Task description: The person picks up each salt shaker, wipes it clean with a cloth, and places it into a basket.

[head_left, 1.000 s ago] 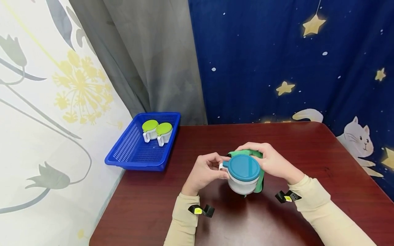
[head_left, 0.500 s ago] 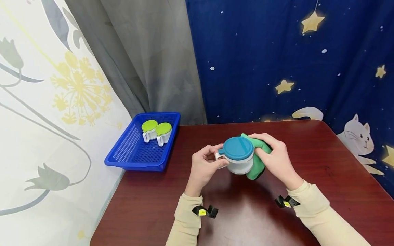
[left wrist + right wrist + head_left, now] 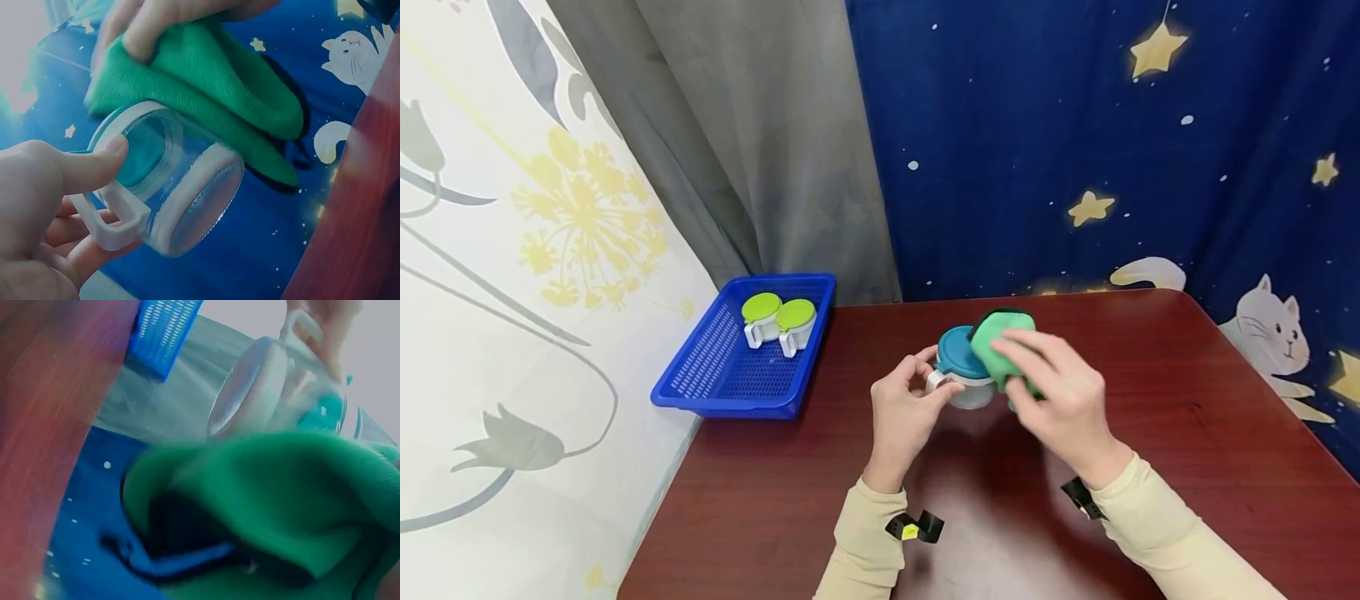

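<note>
A clear jar (image 3: 187,178) with a white handle (image 3: 115,219) and a teal lid (image 3: 958,352) is held up over the table. My left hand (image 3: 908,412) pinches the handle between thumb and fingers. In the left wrist view the jar tilts, its base turned to the lower right. My right hand (image 3: 1063,396) grips a folded green cloth (image 3: 1006,340) with dark edging. The cloth lies over the right side of the lid in the head view. Its folds cover part of the jar in the right wrist view, where most of my right hand is hidden.
A blue plastic basket (image 3: 730,407) stands at the table's back left. Inside are two white-handled jars with lime-green lids (image 3: 762,307). The dark red table (image 3: 1157,375) ends at a starry curtain (image 3: 1000,150) behind; a patterned white wall hanging (image 3: 550,358) borders the left.
The jar has moved up and away, toward the table's back. My right hand has brought the cloth from the jar's right side up onto the lid. My left hand still holds the handle.
</note>
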### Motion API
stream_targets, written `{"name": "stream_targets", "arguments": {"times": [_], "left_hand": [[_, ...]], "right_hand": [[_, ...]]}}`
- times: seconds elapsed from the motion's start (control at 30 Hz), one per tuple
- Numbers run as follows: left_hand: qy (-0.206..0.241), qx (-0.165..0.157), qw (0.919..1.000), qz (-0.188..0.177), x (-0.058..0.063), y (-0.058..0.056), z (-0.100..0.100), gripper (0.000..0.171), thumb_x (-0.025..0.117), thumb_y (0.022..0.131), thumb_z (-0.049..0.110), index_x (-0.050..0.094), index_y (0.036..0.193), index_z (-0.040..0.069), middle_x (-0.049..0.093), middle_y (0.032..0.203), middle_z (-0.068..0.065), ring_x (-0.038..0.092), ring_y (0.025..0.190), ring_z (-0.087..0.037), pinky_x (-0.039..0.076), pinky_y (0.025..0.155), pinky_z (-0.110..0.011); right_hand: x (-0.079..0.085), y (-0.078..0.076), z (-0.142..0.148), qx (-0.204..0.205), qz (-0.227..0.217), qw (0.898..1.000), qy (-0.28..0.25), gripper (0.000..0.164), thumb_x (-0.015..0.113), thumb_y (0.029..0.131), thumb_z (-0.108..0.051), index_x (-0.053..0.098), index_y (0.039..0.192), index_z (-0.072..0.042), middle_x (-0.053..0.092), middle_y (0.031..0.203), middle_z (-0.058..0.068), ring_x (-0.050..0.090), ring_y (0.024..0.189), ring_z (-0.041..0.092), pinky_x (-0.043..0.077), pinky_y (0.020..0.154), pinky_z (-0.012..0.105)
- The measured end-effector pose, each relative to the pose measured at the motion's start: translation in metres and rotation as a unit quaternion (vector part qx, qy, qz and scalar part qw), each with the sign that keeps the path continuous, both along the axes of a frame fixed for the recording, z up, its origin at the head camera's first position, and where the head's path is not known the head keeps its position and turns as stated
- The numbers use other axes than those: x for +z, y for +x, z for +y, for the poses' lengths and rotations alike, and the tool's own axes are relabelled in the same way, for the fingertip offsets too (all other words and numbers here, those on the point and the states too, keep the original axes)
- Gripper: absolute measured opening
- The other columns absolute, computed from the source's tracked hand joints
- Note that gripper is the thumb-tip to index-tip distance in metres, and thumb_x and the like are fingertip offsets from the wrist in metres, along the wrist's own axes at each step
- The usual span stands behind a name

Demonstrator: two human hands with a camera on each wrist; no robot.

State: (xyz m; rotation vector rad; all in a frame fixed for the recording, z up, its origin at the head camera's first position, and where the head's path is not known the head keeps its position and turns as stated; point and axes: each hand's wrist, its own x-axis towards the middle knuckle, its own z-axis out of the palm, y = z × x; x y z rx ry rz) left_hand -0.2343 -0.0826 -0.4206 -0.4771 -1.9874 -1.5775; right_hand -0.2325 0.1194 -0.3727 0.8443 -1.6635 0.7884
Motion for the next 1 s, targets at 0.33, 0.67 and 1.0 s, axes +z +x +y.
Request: {"name": "stream_targets", "arguments": {"times": [0.33, 0.67, 1.0], "left_hand": [[-0.014, 0.022, 0.9991, 0.034, 0.001, 0.004, 0.0, 0.033, 0.091, 0.075, 0.017, 0.059, 0.078, 0.008, 0.07, 0.121, -0.006, 0.066, 0.115, -0.015, 0.059, 0.074, -0.03], [-0.009, 0.036, 0.9978, 0.055, 0.001, 0.008, -0.001, 0.035, 0.091, 0.074, 0.022, 0.06, 0.08, 0.01, 0.07, 0.123, -0.005, 0.067, 0.111, -0.014, 0.059, 0.072, -0.029], [-0.011, 0.036, 0.9986, 0.037, 0.002, 0.012, -0.001, 0.034, 0.09, 0.075, 0.024, 0.06, 0.081, 0.011, 0.069, 0.125, 0.002, 0.066, 0.112, -0.011, 0.059, 0.07, -0.028]], "right_hand": [[-0.01, 0.0, -0.008, -0.015, 0.077, 0.989, 0.125, 0.03, 0.057, 0.089, -0.006, 0.077, 0.111, -0.012, 0.072, 0.115, 0.011, 0.067, 0.097, 0.038, 0.053, 0.081, 0.054], [-0.014, -0.022, 0.018, -0.054, 0.018, 0.989, 0.134, 0.026, 0.063, 0.091, -0.011, 0.077, 0.114, -0.014, 0.069, 0.12, 0.011, 0.066, 0.103, 0.034, 0.055, 0.078, 0.051], [-0.021, -0.032, 0.029, -0.062, -0.036, 0.988, 0.138, 0.034, 0.066, 0.087, -0.008, 0.075, 0.119, -0.015, 0.067, 0.125, 0.009, 0.064, 0.106, 0.032, 0.056, 0.08, 0.049]]}}
